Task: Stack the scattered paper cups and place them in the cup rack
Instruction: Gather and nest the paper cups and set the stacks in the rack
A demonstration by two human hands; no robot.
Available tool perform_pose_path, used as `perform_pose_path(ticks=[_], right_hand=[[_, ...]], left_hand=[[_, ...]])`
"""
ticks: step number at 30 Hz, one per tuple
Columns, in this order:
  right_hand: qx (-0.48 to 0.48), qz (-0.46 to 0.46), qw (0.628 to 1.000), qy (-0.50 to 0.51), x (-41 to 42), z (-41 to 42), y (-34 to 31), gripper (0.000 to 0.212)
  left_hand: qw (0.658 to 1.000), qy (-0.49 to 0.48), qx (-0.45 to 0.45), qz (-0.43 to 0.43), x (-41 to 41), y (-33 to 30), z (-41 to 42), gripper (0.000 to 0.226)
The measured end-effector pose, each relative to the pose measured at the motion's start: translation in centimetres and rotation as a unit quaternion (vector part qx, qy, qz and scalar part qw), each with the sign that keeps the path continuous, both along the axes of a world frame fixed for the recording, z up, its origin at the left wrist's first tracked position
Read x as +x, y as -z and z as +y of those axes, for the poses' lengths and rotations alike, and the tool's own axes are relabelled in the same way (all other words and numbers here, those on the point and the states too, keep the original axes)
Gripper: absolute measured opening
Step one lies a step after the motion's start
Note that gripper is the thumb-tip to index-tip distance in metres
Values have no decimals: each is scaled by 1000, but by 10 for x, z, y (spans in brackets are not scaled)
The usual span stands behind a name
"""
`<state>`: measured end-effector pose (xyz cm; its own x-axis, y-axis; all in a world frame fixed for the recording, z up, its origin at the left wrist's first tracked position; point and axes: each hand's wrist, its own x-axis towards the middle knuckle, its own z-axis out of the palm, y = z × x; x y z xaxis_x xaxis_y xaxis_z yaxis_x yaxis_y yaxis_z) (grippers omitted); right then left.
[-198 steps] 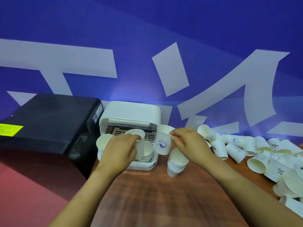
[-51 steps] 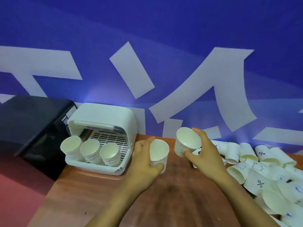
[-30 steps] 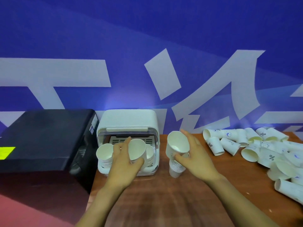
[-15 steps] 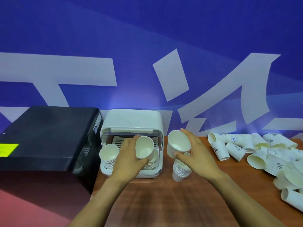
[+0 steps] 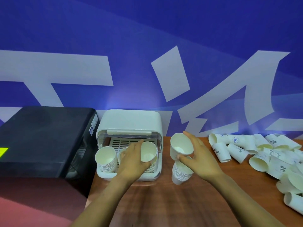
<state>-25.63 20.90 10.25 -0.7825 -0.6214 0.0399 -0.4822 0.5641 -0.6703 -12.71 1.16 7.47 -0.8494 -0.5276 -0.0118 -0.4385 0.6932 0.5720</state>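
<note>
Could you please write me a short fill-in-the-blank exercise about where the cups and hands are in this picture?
1. The left hand holds a single cup over the white ____.
2. The right hand holds a tilted cup directly above a ____ of cups standing on the wooden table.
3. The scattered cups lie on the ____ side of the table.
4. Left of the cup rack sits a ____ box.

Missing words: cup rack; stack; right; black
</note>
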Motion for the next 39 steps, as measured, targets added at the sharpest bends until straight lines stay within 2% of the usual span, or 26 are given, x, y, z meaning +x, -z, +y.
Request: perform_pose_path(ticks=[4, 7, 12, 21, 26, 32, 39], right_hand=[[5, 1, 1000, 2, -2, 0, 2, 81], [6, -7, 1000, 1, -2, -1, 5, 80], [11, -18, 1000, -10, 5, -14, 7, 78], [-38, -9, 998, -40, 30, -68, 8, 77], [-12, -9, 999, -44, 36, -78, 20, 79], [78, 7, 996, -47, 33, -76, 31, 98], [56, 31, 997, -42, 33, -46, 18, 78]], left_hand=[[998, 16, -7, -59, 1, 5, -1, 96], [997, 19, -21, -71, 5, 4, -5, 99], [999, 12, -25, -38, 18, 1, -14, 90], [1000, -23, 5, 3, 35, -4, -25, 80], [999, -28, 12, 10, 42, -10, -26, 78], [999, -31, 16, 1, 48, -16, -27, 79], [1000, -12, 19, 13, 56, -22, -15, 75]])
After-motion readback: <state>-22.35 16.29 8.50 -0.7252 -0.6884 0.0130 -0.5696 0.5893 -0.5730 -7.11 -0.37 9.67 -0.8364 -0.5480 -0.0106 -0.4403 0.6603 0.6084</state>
